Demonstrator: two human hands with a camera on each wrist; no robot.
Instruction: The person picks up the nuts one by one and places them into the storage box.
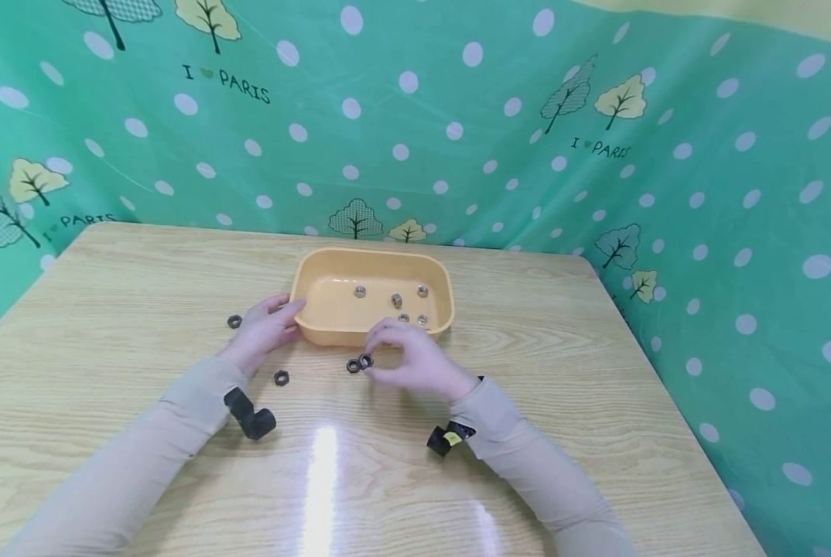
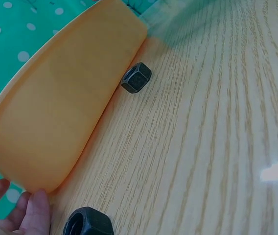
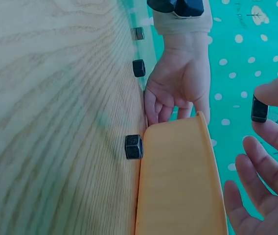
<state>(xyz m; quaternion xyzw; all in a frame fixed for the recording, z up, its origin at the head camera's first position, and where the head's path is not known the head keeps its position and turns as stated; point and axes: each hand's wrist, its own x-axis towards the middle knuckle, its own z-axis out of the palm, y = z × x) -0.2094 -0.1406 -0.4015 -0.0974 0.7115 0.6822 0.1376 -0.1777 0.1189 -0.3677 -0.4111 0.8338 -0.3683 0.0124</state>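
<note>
My right hand point(image 1: 415, 360) pinches a black hex nut point(image 3: 260, 108) between thumb and index finger, in front of the tray's near wall. The other right fingers are spread loosely. Just left of it, a second black nut point(image 1: 353, 366) lies on the table close to the tray. At the left end of the yellow-orange plastic tray point(image 1: 332, 338), my left hand point(image 1: 258, 333) holds the end wall, one digit over the rim and others outside. Another black nut point(image 1: 282, 378) lies near the left wrist. Beyond the left hand sits one more dark nut point(image 1: 234, 321).
Inside the tray are several silver nuts point(image 1: 397, 300), mostly toward its right side. The wooden table point(image 1: 527, 333) reaches back to a green dotted curtain point(image 1: 422, 116), which also runs along the right. A black camera point(image 1: 251, 418) is strapped to each wrist.
</note>
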